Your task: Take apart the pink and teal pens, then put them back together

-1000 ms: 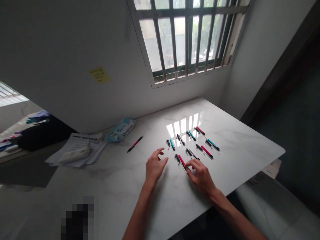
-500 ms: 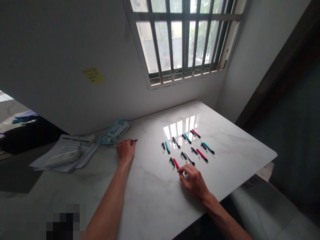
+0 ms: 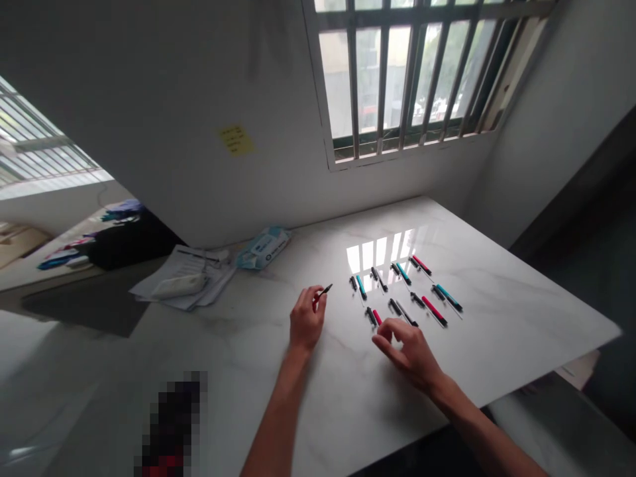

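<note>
My left hand [image 3: 305, 321] is closed on a slim pen [image 3: 326, 290]; its dark pointed end sticks out past the fingertips, and a bit of red shows between the fingers. My right hand [image 3: 411, 348] hovers at the near end of a red pen barrel [image 3: 377, 318], thumb and index finger curved with a gap between them; it covers part of that barrel. Beyond lie two rows of pen parts: teal barrels [image 3: 450, 298], red barrels [image 3: 434, 310] and grey ones [image 3: 407, 313], with black pieces [image 3: 394, 306] and thin refills beside them.
Everything lies on a white marbled table [image 3: 338, 391]. Against the wall are a blue wipes packet [image 3: 264, 248] and papers [image 3: 183, 271] with a white object on top. A yellow note [image 3: 237, 140] is stuck to the wall, left of a barred window [image 3: 412, 79].
The view has turned left. My left hand has come right with the pen, closer to the rows. My right hand's fingers have come off the near red barrel.
</note>
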Demonstrator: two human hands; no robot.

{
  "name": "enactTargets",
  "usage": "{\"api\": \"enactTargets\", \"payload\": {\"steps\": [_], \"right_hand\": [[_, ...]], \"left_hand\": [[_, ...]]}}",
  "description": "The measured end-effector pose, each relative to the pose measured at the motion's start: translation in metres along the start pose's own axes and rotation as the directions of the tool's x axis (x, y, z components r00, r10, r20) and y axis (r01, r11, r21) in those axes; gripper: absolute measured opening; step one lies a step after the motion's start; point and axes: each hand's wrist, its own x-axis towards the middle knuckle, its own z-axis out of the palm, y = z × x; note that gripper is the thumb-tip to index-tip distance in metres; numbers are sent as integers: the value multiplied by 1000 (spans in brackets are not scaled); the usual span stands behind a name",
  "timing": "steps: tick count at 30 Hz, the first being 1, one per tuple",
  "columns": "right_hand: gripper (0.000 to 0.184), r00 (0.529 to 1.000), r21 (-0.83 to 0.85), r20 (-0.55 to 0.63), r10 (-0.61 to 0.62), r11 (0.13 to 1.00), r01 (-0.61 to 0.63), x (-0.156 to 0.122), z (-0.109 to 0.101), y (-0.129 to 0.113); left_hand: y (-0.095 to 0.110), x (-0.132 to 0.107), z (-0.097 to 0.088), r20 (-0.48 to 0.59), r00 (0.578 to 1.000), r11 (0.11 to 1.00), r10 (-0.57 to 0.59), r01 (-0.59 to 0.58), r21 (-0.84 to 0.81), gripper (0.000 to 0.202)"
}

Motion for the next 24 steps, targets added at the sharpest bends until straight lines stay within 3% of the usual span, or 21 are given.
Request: {"api": "enactTargets", "payload": {"steps": [5, 10, 16, 24], "right_hand": [[52, 998, -69, 43, 40, 997, -37, 67, 5, -13], [63, 985, -109, 172, 9, 994, 10, 116, 21, -1], [55, 996, 12, 85, 33, 999, -34, 112, 25, 17], [55, 982, 14, 187, -8, 1000, 6, 112, 19, 22]], "left_hand": [[26, -7, 3, 128, 986, 992, 108, -99, -77, 21], [34, -13, 5, 146, 981, 989, 129, -117, -88, 20], [26, -13, 11, 217, 968, 986, 127, -100, -132, 26], [24, -14, 18, 184, 973, 982, 139, -111, -154, 27]]}}
